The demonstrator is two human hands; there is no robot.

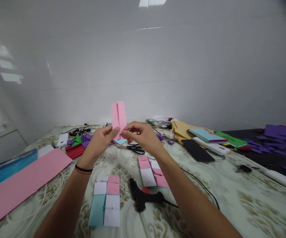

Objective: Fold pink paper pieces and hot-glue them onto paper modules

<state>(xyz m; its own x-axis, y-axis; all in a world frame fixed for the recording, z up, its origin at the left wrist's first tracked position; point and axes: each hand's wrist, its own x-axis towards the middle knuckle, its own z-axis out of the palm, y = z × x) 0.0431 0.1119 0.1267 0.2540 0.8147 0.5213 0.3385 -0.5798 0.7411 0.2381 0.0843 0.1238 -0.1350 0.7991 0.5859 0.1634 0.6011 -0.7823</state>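
Left hand (102, 138), right hand (139, 135) raised — fingertips pinched together, touching.

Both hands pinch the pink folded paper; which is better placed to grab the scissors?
Right, probably. The right hand hangs just above the scissors, while the left hand is further off and has a grip on the pink folded paper that might hold it alone.

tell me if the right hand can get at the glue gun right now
Probably yes: the glue gun lies uncovered, nearer the body than the right hand, though that hand and the left hand both pinch the pink paper.
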